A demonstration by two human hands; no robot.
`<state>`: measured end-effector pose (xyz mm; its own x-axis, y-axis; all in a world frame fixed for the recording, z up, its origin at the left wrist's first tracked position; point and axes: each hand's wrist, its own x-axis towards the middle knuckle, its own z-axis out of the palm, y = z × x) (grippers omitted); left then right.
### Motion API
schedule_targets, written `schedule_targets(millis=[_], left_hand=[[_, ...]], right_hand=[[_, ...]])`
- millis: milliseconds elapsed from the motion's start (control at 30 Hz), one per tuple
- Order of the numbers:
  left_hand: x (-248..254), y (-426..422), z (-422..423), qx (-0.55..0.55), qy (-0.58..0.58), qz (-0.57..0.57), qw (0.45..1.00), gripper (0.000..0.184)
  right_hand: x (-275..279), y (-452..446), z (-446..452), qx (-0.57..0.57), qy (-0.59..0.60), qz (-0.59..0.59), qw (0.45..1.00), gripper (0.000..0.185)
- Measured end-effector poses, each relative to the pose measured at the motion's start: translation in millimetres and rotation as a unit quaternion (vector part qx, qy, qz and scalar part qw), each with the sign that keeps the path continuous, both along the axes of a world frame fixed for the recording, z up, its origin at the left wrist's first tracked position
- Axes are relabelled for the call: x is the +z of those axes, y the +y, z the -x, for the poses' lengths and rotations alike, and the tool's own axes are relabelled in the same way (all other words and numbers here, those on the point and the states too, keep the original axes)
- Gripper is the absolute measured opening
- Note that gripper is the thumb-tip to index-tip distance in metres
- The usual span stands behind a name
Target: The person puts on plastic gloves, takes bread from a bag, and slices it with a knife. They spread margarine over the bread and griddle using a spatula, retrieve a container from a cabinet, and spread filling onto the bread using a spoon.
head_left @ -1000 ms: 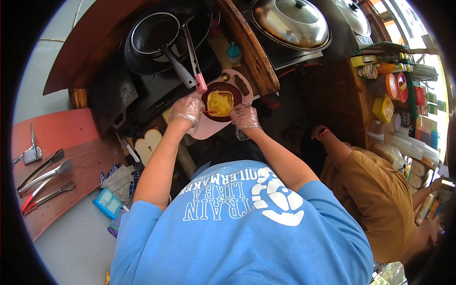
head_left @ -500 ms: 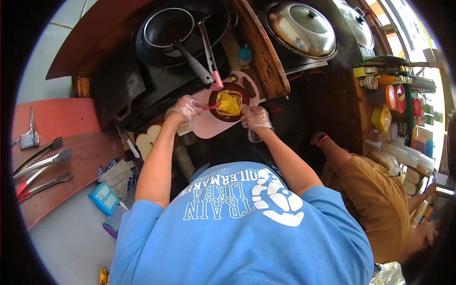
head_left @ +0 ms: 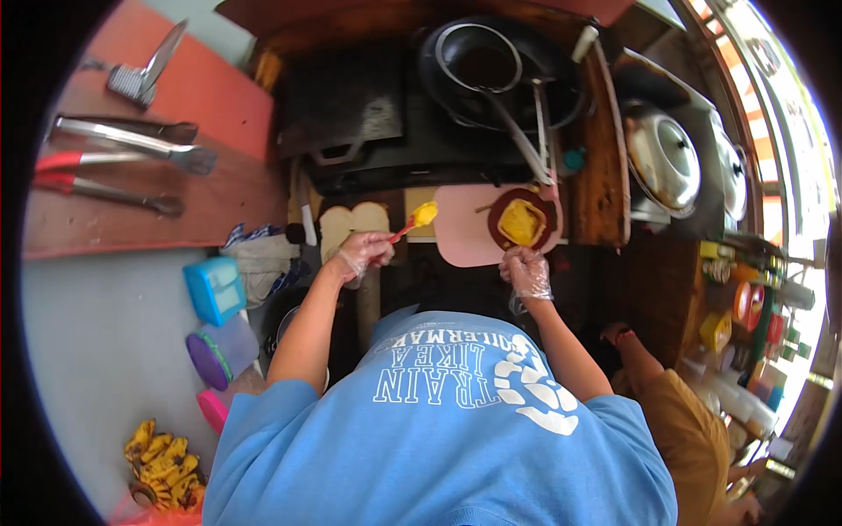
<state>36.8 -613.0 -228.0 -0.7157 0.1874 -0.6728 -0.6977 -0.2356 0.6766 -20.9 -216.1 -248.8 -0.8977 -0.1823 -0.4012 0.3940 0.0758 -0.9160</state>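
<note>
My left hand (head_left: 367, 254), in a clear plastic glove, is closed on a red spoon (head_left: 403, 231) with a thick yellow spread (head_left: 424, 214) heaped on its end. Just left of it lie white bread slices (head_left: 353, 224), partly behind the hand. Also gloved, my right hand (head_left: 526, 267) has its fingers closed at the near rim of a round brown plate (head_left: 503, 210). On that plate is a square slice of bread covered with yellow spread (head_left: 521, 224). Under the plate is a pink cutting board (head_left: 456, 245).
A dark wok (head_left: 561, 79) with a strainer (head_left: 478, 54) in it sits on the stove behind the board. Tongs (head_left: 132, 140) lie on the left counter. Lidded pots (head_left: 664, 158) stand at right. Another person's arm (head_left: 638, 355) is at lower right, bananas (head_left: 162, 465) lower left.
My left hand has carried the spoon off the bread and leftward, with spread on it. My right hand stays at the plate's rim. The view has swung left.
</note>
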Motion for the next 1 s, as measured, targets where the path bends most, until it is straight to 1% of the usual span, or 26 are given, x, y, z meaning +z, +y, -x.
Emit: schedule_targets(millis=[33,100,133,167,200,233,267,300,333,367,400,433,467,500,567,600,633,667,700,733,767,800,833,900,933,1000], left_hand=[[-2.9,-20.2,-20.1,0.012,0.002,0.002,1.000,0.031],[-12.7,-52.0,-53.7,0.045,-0.006,0.114,0.992,0.028],[-27.9,-66.5,-62.5,0.049,-0.008,0.111,0.993,0.028],[-44.5,-78.7,-69.1,0.040,0.035,0.232,0.971,0.026],[-56.3,-86.5,-73.3,0.030,0.075,0.349,0.934,0.023],[-53.3,-88.7,-70.7,0.033,0.072,0.346,0.935,0.023],[-42.4,-88.8,-61.9,-0.042,0.172,0.532,0.828,0.024],[-33.3,-88.0,-51.7,-0.116,0.263,0.685,0.669,0.027],[-31.4,-87.4,-43.0,-0.085,0.288,0.674,0.675,0.028],[-34.3,-87.1,-40.9,-0.086,0.284,0.671,0.679,0.028],[-38.1,-86.0,-41.8,-0.098,0.313,0.687,0.648,0.028],[-36.8,-82.0,-43.1,-0.108,0.341,0.703,0.615,0.029],[-31.9,-75.8,-51.9,-0.138,0.278,0.711,0.632,0.031],[-33.3,-73.1,-64.0,-0.135,0.275,0.711,0.633,0.031],[-36.6,-71.7,-84.5,-0.131,0.307,0.687,0.646,0.030],[-28.5,-71.7,-85.6,-0.107,0.338,0.672,0.650,0.028],[-23.2,-75.5,-81.7,-0.109,0.339,0.671,0.650,0.028],[-19.9,-80.2,-75.2,-0.123,0.321,0.680,0.647,0.027],[-18.8,-84.5,-67.9,-0.137,0.303,0.689,0.644,0.026],[-19.7,-88.3,-56.2,-0.137,0.303,0.689,0.644,0.026],[-21.5,-91.9,-41.9,-0.103,0.332,0.694,0.631,0.025],[-25.0,-94.0,-36.0,-0.069,0.361,0.696,0.617,0.025],[-31.9,-94.1,-40.1,-0.068,0.362,0.695,0.618,0.025],[-45.8,-91.4,-52.7,-0.154,0.276,0.724,0.613,0.023],[-41.9,-88.5,-59.4,-0.151,0.277,0.726,0.611,0.023],[-34.6,-83.8,-73.4,-0.150,0.329,0.653,0.666,0.023]], right_hand=[[-0.4,-13.9,4.0,0.012,0.002,0.002,1.000,0.015],[5.7,-45.9,9.9,0.176,-0.008,-0.058,0.983,0.019],[13.0,-65.2,11.3,0.221,-0.001,-0.097,0.971,0.027],[-1.9,-83.9,10.2,0.257,-0.007,-0.111,0.960,0.030],[-16.5,-103.2,8.7,0.294,-0.014,-0.125,0.948,0.033],[-5.8,-126.3,9.1,0.329,-0.057,-0.144,0.931,0.033],[5.8,-149.5,10.1,0.362,-0.099,-0.164,0.912,0.033],[-7.0,-167.2,10.5,0.364,-0.103,-0.167,0.910,0.033],[-27.3,-182.4,8.9,0.506,0.046,-0.192,0.840,0.028],[-35.8,-195.7,2.1,0.574,0.113,-0.202,0.786,0.025],[-43.8,-209.1,-4.7,0.628,0.184,-0.204,0.728,0.023],[-45.4,-221.9,-12.3,0.536,-0.063,-0.164,0.826,0.022],[-45.5,-231.5,-15.2,0.401,-0.301,-0.115,0.858,0.022],[-41.9,-237.8,-17.1,0.403,-0.301,-0.118,0.856,0.022],[-30.8,-247.4,-22.7,0.263,-0.458,-0.070,0.846,0.015],[-46.9,-249.0,-27.8,0.263,-0.458,-0.069,0.847,0.015],[-79.3,-247.7,-36.9,0.204,-0.494,0.011,0.845,0.013],[-97.3,-247.6,-41.9,0.144,-0.524,0.090,0.834,0.012],[-98.5,-248.8,-41.5,0.143,-0.524,0.090,0.835,0.012],[-98.6,-249.7,-40.0,0.118,-0.521,0.111,0.838,0.015],[-98.7,-250.9,-39.0,0.093,-0.518,0.132,0.840,0.017],[-102.1,-251.9,-40.4,0.092,-0.518,0.131,0.840,0.017],[-105.0,-252.8,-41.1,0.084,-0.506,0.128,0.849,0.018],[-105.0,-251.2,-37.3,0.081,-0.491,0.122,0.859,0.019],[-101.2,-250.0,-36.6,0.091,-0.470,0.105,0.872,0.019],[-97.5,-248.9,-32.1,0.096,-0.448,0.092,0.884,0.019]])
